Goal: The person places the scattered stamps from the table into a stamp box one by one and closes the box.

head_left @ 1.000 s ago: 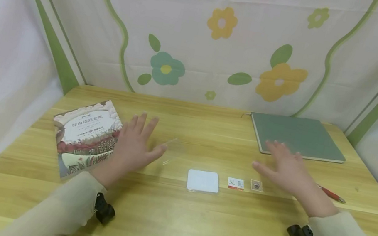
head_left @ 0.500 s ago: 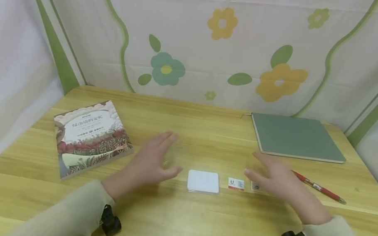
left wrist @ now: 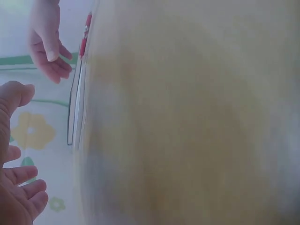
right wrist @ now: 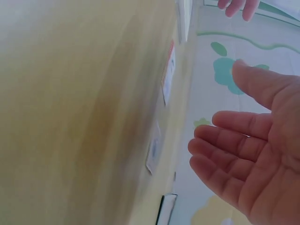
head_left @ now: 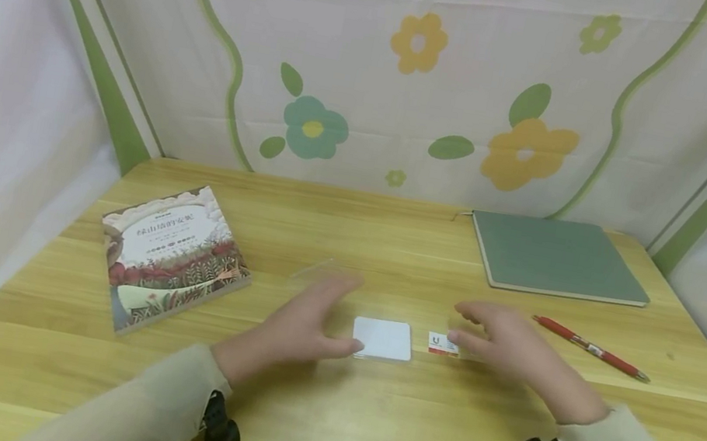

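In the head view my left hand (head_left: 302, 328) hovers at the left side of a white rounded-corner card stack (head_left: 383, 338), its thumb tip overlapping the near left corner. The fingers are spread apart with nothing between them. To the right, my right hand (head_left: 509, 344) is over the table, thumb tip at the edge of a small printed card (head_left: 441, 344) with a red strip. The right wrist view shows that hand's fingers loosely bent and holding nothing. A small square sticker-like piece (right wrist: 153, 152) lies there too, hidden beneath the right hand in the head view.
An illustrated book (head_left: 176, 260) lies at the left. A thin transparent piece (head_left: 316, 269) is behind my left hand. At the back right lies a green notebook (head_left: 560, 258), with a red pen (head_left: 590, 348) in front of it. A floral curtain (head_left: 367, 65) hangs behind the table.
Both hands have moved inward and nearer the white card stack, the left from over the book, the right from near the notebook. The small square piece has become covered by the right hand.
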{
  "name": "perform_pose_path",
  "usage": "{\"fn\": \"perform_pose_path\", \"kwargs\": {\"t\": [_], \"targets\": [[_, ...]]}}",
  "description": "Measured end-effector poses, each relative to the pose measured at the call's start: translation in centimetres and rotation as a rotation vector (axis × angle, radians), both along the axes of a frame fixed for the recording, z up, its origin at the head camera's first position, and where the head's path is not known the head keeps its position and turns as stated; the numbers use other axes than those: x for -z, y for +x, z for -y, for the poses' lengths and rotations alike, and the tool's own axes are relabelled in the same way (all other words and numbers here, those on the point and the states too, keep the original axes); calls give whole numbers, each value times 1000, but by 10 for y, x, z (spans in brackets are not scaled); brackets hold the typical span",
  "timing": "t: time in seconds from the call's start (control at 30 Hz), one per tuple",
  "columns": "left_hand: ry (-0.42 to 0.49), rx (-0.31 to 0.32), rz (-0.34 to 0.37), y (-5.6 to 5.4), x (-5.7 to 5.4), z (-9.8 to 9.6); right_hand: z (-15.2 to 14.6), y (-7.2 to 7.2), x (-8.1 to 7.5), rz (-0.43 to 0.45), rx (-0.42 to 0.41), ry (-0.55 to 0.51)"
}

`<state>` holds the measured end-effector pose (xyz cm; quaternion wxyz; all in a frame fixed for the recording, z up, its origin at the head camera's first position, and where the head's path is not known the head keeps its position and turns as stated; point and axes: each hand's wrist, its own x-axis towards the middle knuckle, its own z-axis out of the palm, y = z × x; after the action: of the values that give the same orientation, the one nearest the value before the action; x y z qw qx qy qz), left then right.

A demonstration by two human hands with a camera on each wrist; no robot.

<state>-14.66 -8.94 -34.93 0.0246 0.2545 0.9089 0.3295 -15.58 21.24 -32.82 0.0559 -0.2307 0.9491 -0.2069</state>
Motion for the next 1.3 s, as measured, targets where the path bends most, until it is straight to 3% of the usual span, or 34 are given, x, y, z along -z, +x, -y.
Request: {"fn": "perform_pose_path", "kwargs": {"t": [0.27, 0.53, 0.97, 1.3], "targets": [[-7, 15, 74, 2, 6, -9, 4, 0, 6, 63, -7, -25], [-15, 31, 103, 2, 14, -13, 4, -1, 10, 55, -17, -22], [-61, 16, 68, -1, 22, -11, 6, -6, 15, 54, 4, 1], [-45, -2, 69, -1, 24, -12, 10, -10, 18, 57, 13, -7]]}}
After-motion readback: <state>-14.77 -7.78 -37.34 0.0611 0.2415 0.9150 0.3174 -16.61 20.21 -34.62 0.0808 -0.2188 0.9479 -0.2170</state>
